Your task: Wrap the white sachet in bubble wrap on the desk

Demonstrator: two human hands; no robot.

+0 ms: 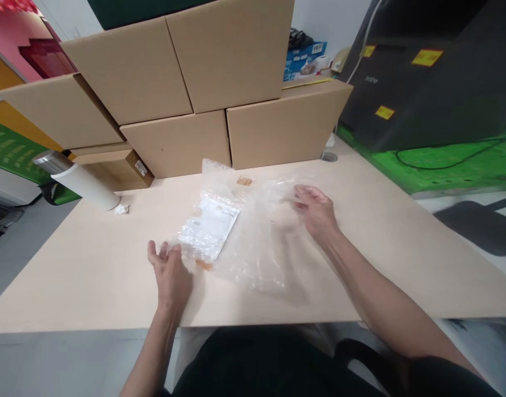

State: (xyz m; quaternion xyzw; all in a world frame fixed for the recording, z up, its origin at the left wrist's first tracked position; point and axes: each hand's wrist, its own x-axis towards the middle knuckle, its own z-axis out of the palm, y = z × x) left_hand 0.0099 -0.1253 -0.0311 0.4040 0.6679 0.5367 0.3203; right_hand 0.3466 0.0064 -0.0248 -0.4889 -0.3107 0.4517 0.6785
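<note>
A sheet of clear bubble wrap lies spread on the table in front of me. Under part of the wrap, on its left side, is a flat white rectangular item; its kind is blurred by the plastic. My right hand pinches the wrap's far right edge, lifting it a little off the table. At the near left corner, my left hand has its fingers closed on the wrap beside the white item. Two strips of brown tape stick to the wrap, one at the far side and one near my left hand.
Stacked cardboard boxes line the table's back edge. A white bottle with a metal cap and a crumpled white scrap stand at the left. A dark machine on a green surface is to the right.
</note>
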